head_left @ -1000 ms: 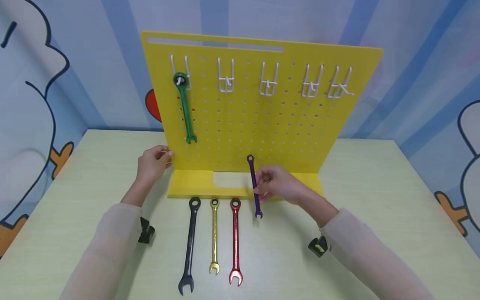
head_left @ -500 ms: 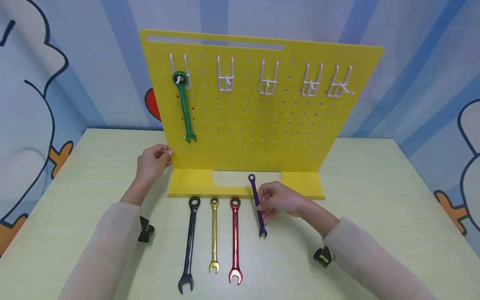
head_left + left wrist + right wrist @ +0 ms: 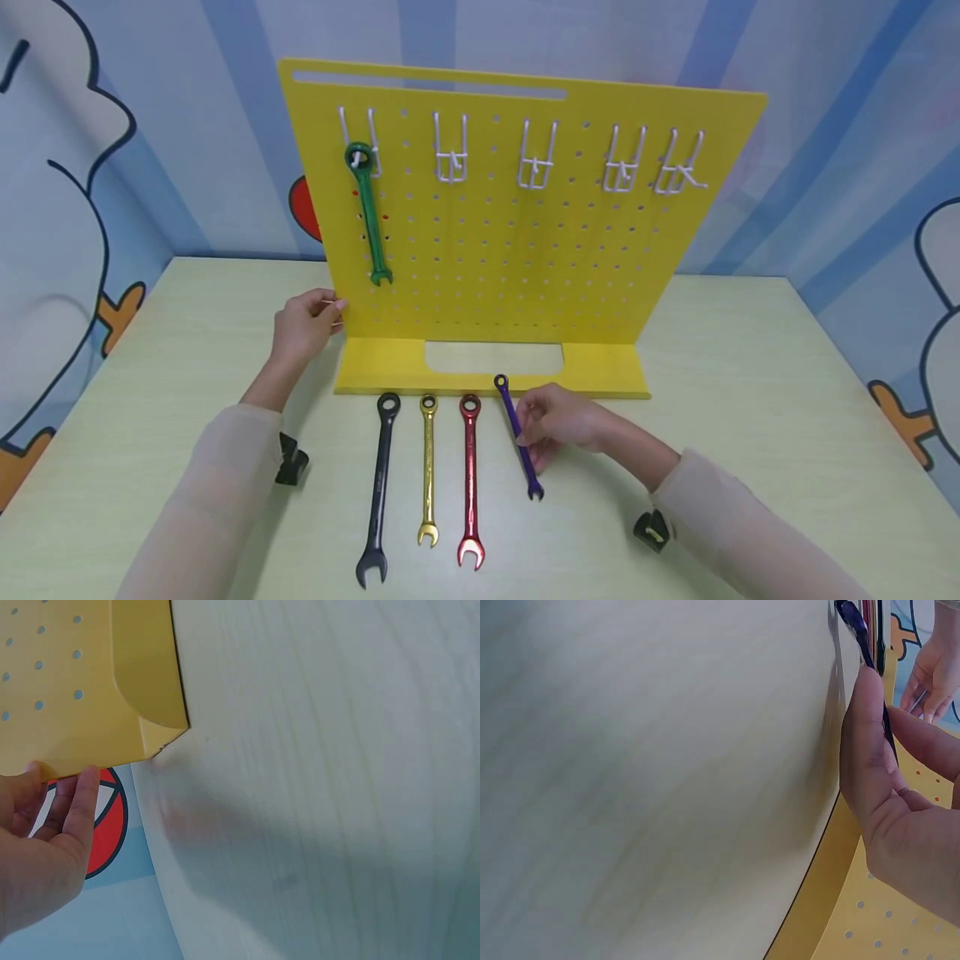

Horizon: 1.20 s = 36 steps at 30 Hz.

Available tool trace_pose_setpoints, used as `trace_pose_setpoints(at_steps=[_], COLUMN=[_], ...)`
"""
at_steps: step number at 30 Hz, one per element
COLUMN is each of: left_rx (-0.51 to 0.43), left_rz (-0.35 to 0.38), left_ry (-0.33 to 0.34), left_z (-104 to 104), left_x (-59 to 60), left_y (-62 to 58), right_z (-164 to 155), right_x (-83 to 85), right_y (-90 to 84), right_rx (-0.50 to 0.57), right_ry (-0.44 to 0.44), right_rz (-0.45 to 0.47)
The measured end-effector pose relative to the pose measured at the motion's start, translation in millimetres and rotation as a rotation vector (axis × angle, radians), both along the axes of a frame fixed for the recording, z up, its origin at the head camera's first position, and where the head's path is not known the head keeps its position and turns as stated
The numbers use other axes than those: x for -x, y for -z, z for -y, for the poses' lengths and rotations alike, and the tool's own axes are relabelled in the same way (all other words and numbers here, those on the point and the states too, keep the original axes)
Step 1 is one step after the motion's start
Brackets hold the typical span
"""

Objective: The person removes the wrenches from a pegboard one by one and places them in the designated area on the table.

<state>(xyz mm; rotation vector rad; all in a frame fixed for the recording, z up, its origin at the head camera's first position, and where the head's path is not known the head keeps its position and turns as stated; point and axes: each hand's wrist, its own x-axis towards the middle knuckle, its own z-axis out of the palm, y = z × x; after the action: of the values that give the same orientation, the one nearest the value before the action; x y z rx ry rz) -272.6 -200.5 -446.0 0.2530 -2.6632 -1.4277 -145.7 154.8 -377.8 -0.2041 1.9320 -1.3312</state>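
Note:
Between the thumb and fingers of my right hand (image 3: pixel 558 425) is a small purple combination wrench (image 3: pixel 521 442), pinched mid-shaft just above the table. Its ring end leans away toward the board's base, and its open end points back toward me. My left hand (image 3: pixel 303 327) pinches the lower left edge of a yellow pegboard (image 3: pixel 480 250); the left wrist view shows the fingertips (image 3: pixel 88 774) on that edge. Right of a black wrench (image 3: pixel 381 492) lie a gold wrench (image 3: pixel 429 475) and a red wrench (image 3: pixel 471 483), roughly parallel. A green wrench (image 3: pixel 370 212) hangs by its ring from the leftmost hook.
Several white wire hooks, such as the second hook (image 3: pixel 452 158) and a skewed one at the right (image 3: pixel 678 167), line the upper board. Its base (image 3: pixel 382 367) reaches forward over the pale wooden table (image 3: pixel 750 400). A cartoon-printed wall (image 3: pixel 825 125) stands behind.
My right hand has brought the purple wrench down and toward me, from in front of the board to beside the red wrench, tilting it slightly. My left hand has stayed on the pegboard edge.

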Motion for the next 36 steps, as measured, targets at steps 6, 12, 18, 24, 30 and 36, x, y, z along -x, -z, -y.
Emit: trace_pose_setpoints(at_steps=[6,12,18,24,30,36], left_rx=[0.001,-0.062,-0.010,-0.006,-0.002,0.005], left_rz=[-0.001,0.080,0.026,-0.016,-0.010,-0.016], left_ry=[0.006,0.005,0.008,0.001,-0.007,-0.002], left_z=[-2,-24,-9,1,1,2], left_x=[-7.5,-41.5,-18.5,0.3,0.7,1.7], left_y=[-8.2,-62.1,-25.7,2.6,3.6,5.3], right_z=[0,-1,0,2,4,4], right_x=[-6.6,-11.5,-14.6,-16.8,-18.7,-19.8], right_y=[3.2,6.7,8.6,8.2,7.3,6.5], right_rx=[0.003,0.011,0.019,0.010,0.011,0.016], right_ry=[-0.029,-0.022,0.006,0.039,0.058,0.078], right_rz=[-0.008,0.012,0.041,0.061,0.071,0.067])
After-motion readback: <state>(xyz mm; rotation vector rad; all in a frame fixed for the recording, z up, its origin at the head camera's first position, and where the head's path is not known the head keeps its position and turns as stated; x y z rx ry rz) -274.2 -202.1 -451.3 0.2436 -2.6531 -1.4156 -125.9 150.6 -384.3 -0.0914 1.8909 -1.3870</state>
